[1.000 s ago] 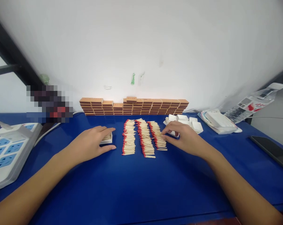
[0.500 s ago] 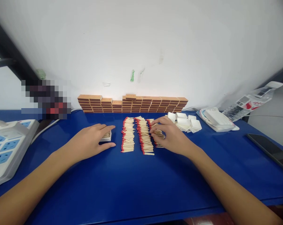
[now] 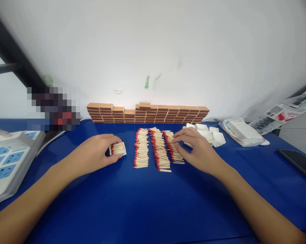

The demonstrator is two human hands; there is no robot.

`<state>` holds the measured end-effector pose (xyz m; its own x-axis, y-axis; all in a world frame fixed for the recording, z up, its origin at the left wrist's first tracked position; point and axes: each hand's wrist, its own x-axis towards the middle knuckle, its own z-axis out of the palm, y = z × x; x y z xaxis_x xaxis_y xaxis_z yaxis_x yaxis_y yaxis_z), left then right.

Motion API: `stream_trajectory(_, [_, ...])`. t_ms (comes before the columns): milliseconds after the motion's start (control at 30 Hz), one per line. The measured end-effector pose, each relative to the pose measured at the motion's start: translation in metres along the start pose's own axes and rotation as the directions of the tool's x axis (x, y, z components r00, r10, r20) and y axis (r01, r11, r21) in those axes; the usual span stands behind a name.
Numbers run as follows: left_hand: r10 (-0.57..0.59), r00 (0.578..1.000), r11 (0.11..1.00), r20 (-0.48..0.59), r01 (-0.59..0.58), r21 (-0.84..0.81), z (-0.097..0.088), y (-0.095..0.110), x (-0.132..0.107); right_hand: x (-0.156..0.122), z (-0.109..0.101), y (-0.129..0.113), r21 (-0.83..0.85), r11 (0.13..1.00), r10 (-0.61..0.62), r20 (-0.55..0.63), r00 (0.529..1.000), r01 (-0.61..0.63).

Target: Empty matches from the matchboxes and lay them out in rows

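Note:
On the blue table, my left hand [image 3: 98, 152] grips a small white matchbox tray [image 3: 124, 149] between thumb and fingers. Matches [image 3: 117, 148] with red heads to the left lie inside the tray. My right hand [image 3: 197, 145] hovers at the rightmost row of matches [image 3: 177, 157], its thumb and fingertips drawn together in a pinch. Whatever is between those fingertips is too small to make out. Two further rows lie between the hands, a left row [image 3: 142, 149] and a middle row [image 3: 160, 149], their red heads also facing left.
Stacked brown matchboxes [image 3: 153, 115] line the wall. Behind my right hand are several white trays [image 3: 217, 138]. Farther right lie a white packet [image 3: 244, 132], a clear plastic bottle [image 3: 282, 113] and a dark phone [image 3: 299, 164]. A power strip [image 3: 8, 159] sits at left.
My left fingers have closed around the tray, which now shows more of its matches. My right hand has shifted slightly right along the rightmost row. The view has moved a little.

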<state>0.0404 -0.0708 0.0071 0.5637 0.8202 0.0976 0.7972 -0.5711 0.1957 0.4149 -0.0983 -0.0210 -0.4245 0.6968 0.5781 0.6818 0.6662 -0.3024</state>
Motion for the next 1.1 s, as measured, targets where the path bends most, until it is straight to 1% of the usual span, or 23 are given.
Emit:
stream_trajectory(167, [0.04, 0.999, 0.999, -0.028, -0.04, 0.0, 0.002, 0.002, 0.0, -0.001, 0.002, 0.001, 0.017, 1.0, 0.011, 0.003, 1.0, -0.011])
stream_trajectory(267, [0.066, 0.994, 0.998, -0.083, -0.067, -0.016, -0.002, 0.006, 0.0, 0.002, 0.003, -0.009, -0.008, 0.999, -0.033, -0.036, 0.999, 0.033])
stream_trajectory(367, [0.108, 0.982, 0.988, -0.153, -0.123, -0.092, -0.003, 0.021, -0.002, 0.007, 0.008, -0.034, -0.085, 0.984, -0.162, -0.04, 0.986, 0.159])
stream_trajectory(400, [0.115, 0.976, 0.982, -0.184, -0.139, -0.124, -0.002, 0.028, -0.003, 0.009, 0.011, -0.044, -0.126, 0.967, -0.228, -0.022, 0.973, 0.224])
stream_trajectory(467, [0.109, 0.963, 0.968, -0.245, -0.159, -0.196, 0.004, 0.043, -0.004, 0.013, 0.018, -0.065, -0.236, 0.906, -0.359, 0.008, 0.933, 0.351])
stream_trajectory(533, [0.092, 0.957, 0.948, -0.275, -0.169, -0.269, 0.011, 0.056, -0.005, 0.016, 0.026, -0.08, -0.32, 0.847, -0.438, 0.031, 0.898, 0.424])
stream_trajectory(600, [0.081, 0.958, 0.934, -0.276, -0.169, -0.314, 0.017, 0.065, -0.006, 0.018, 0.031, -0.087, -0.354, 0.816, -0.481, 0.021, 0.876, 0.457])
stream_trajectory(700, [0.07, 0.956, 0.93, -0.286, -0.166, -0.328, 0.022, 0.069, -0.008, 0.016, 0.036, -0.086, -0.357, 0.815, -0.493, -0.011, 0.87, 0.457])
stream_trajectory(833, [0.089, 0.938, 0.934, -0.336, -0.196, -0.3, 0.024, 0.069, -0.01, 0.01, 0.04, -0.085, -0.346, 0.818, -0.504, -0.049, 0.862, 0.459])
stream_trajectory(900, [0.098, 0.932, 0.937, -0.348, -0.204, -0.283, 0.025, 0.071, -0.012, 0.006, 0.043, -0.087, -0.333, 0.83, -0.492, -0.058, 0.869, 0.448])
stream_trajectory(1000, [0.118, 0.934, 0.943, -0.337, -0.212, -0.257, 0.024, 0.073, -0.012, 0.0, 0.046, -0.088, -0.29, 0.853, -0.469, -0.057, 0.881, 0.434])
stream_trajectory(1100, [0.158, 0.931, 0.953, -0.328, -0.231, -0.197, 0.019, 0.069, -0.012, -0.002, 0.04, -0.077, -0.248, 0.878, -0.44, -0.081, 0.894, 0.41])
